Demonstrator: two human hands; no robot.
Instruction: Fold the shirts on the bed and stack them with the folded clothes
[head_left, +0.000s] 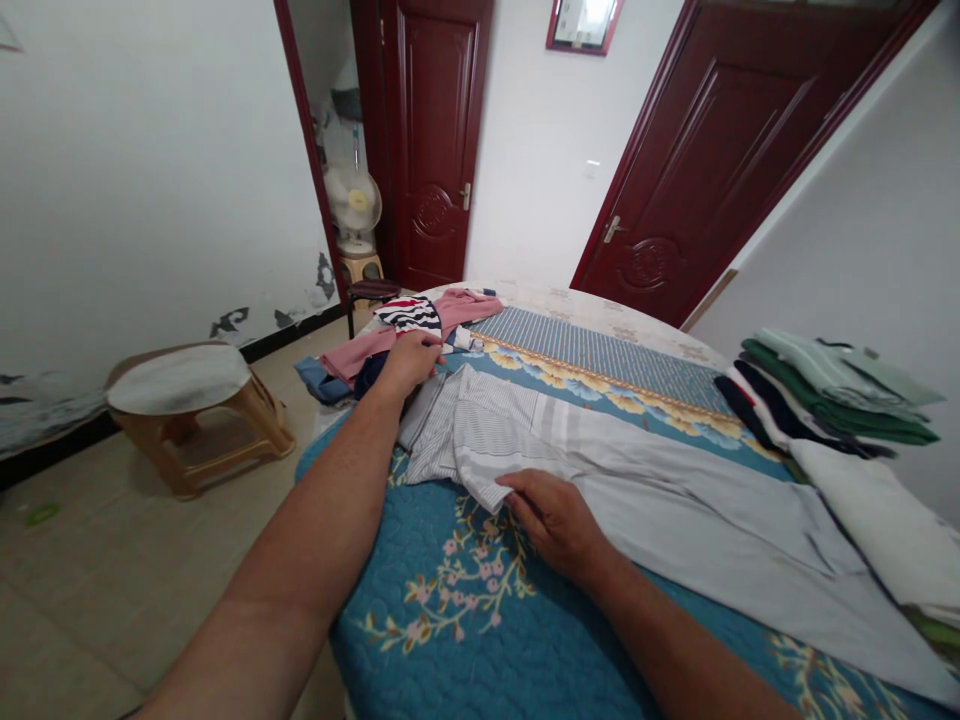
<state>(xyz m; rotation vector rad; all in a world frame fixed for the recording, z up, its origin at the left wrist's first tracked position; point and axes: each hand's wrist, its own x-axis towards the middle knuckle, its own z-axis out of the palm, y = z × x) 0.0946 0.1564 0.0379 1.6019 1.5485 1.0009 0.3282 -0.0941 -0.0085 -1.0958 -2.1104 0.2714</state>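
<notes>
A long light-grey garment [637,470] with fine stripes at its left end lies stretched across the table; its exact kind I cannot tell. My right hand [559,520] pinches the near corner of that striped end between thumb and fingers. At the far side of the same end, my left hand [411,362] is closed, its fingers curled together at the cloth's edge, partly hidden. Just beyond it lies a loose heap of clothes, with a pink garment [469,305] and a black-and-white striped piece [416,314].
A blue floral quilted cover [420,560] lies over the round table. Folded clothes [832,385] are stacked at the right, beside a white folded cloth [877,520]. A plastic stool [187,390] stands on the floor at left. A fan [355,200] is by the doorway.
</notes>
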